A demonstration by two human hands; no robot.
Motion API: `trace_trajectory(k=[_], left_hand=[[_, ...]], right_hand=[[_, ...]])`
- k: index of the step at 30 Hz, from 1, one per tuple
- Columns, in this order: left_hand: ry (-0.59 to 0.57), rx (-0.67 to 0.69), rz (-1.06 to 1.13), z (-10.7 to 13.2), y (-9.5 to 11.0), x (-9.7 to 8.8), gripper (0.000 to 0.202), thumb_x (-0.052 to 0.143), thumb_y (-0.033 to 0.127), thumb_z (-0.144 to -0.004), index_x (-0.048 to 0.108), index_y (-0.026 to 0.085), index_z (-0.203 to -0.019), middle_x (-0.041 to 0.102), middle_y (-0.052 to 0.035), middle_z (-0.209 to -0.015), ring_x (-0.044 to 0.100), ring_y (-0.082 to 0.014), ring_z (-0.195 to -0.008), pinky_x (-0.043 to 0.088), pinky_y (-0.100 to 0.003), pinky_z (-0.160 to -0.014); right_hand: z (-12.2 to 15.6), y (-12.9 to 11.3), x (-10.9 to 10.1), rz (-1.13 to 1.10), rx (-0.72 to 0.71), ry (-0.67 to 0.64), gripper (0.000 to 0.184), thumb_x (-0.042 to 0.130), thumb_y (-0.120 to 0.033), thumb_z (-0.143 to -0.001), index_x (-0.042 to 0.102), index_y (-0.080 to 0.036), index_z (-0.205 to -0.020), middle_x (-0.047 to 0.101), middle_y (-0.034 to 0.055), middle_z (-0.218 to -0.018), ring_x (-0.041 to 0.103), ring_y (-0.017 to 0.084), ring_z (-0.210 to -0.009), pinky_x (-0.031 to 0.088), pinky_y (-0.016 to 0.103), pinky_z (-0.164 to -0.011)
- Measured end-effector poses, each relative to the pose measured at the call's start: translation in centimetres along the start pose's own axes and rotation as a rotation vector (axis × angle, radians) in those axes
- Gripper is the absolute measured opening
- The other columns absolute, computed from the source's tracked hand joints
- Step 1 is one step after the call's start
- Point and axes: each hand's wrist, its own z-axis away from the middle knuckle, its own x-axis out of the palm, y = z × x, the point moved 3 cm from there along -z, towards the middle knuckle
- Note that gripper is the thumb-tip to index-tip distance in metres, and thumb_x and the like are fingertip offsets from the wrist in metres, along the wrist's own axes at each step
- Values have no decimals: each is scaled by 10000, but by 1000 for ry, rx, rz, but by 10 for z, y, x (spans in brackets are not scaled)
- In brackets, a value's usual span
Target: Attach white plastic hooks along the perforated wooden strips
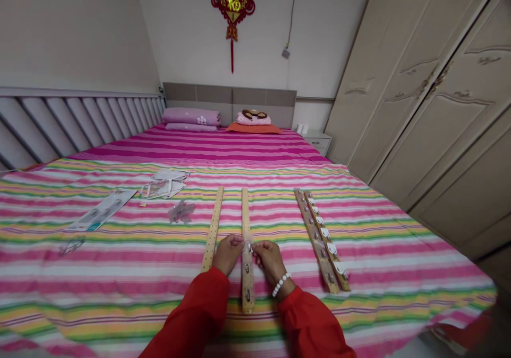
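Observation:
A wooden strip [245,209] lies lengthwise in front of me, with small metal pieces on clear plastic along its near half. My left hand [229,252] pinches at the left edge of a small clear plastic piece with a shiny metal part [248,244] on this strip. From the right, my right hand [271,259], a white bead bracelet at its wrist, closes finger and thumb on the same piece. What exactly the fingertips grip is too small to make out fully. Left of my left hand lies a bare wooden strip [213,225] with rows of holes.
Two filled strips lie to the right, one with metal pieces [315,235] and one with white discs [325,233]. To the left are a pile of small clear plastic pieces [181,211], paper packets [165,183], a long flat package [102,210] and a wire-like item [72,245]. Everything rests on a striped bedspread [131,294].

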Motion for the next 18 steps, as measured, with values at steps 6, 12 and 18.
trace_trajectory(k=[6, 12, 18], left_hand=[[31, -15, -51, -1, -4, -1, 168, 714, 284, -542, 650, 167, -644, 661, -22, -625, 613, -166, -623, 472, -283, -633], [-1, -27, -87, -4, -9, -1, 146, 663, 261, -554, 643, 156, -655, 657, -16, -629, 613, -160, -622, 475, -279, -631], [-13, -49, -128, -5, -14, -2, 125, 662, 214, -560, 635, 155, -667, 646, -5, -622, 607, -151, -609, 473, -265, -610]], right_hand=[[-4, 4, 2, 12, 6, 1, 215, 657, -278, -562, 504, -193, -439, 436, -68, -299, 313, 53, -271, 166, 208, -321], [-10, 12, 1, 21, -11, 20, 200, 646, -271, -554, 500, -193, -441, 438, -73, -311, 317, 56, -276, 180, 213, -327], [-13, 17, 0, 100, -74, 29, 207, 634, -291, -573, 495, -197, -452, 441, -71, -324, 336, 70, -289, 225, 224, -340]])
